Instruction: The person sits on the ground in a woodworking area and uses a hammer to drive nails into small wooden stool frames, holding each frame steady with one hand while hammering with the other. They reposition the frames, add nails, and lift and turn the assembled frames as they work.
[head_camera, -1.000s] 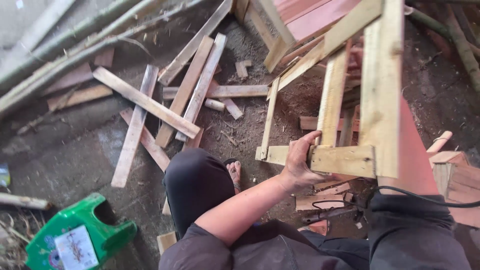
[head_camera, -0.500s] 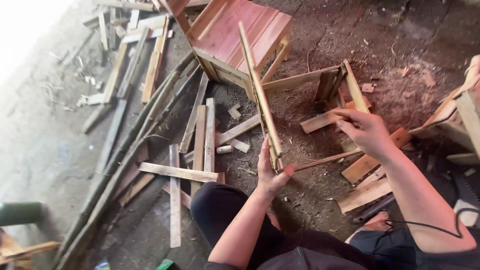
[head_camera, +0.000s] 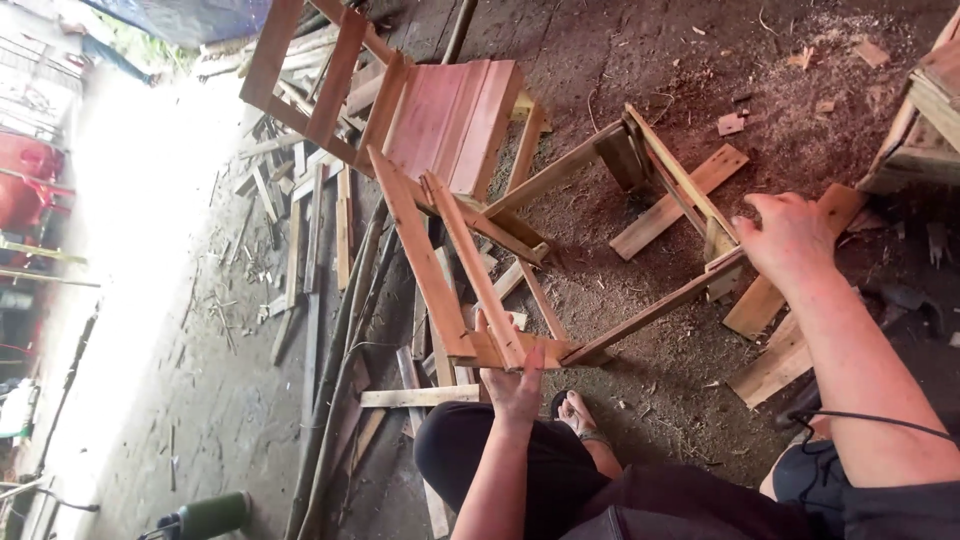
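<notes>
1. Holding a bare wooden frame (head_camera: 560, 250) in the middle of the scene, I see both hands on it: it is made of thin slats nailed into an open, tilted skeleton, raised above the dirt floor (head_camera: 640, 90).
2. My left hand (head_camera: 515, 375) grips the near corner of the frame, where two long slats meet a short crosspiece; its fingers are wrapped around that joint from below, thumb up on the wood.
3. My right hand (head_camera: 790, 235) clamps the right end of the frame, fingers curled over the top of a slat, palm down.
4. Just below the frame, near my knee, a bare foot in a sandal (head_camera: 580, 415) rests on the floor.
5. Far behind the frame stands a finished wooden chair (head_camera: 440, 115) with a reddish plank seat, tipped on its side.
6. Loose planks (head_camera: 680, 200) lie on the dirt under and to the right of the frame.
7. To the left, long poles (head_camera: 335, 380) and scattered offcuts (head_camera: 290, 230) cover the ground toward the bright doorway.
8. A green bottle (head_camera: 210, 515) lies at the near left edge.
</notes>
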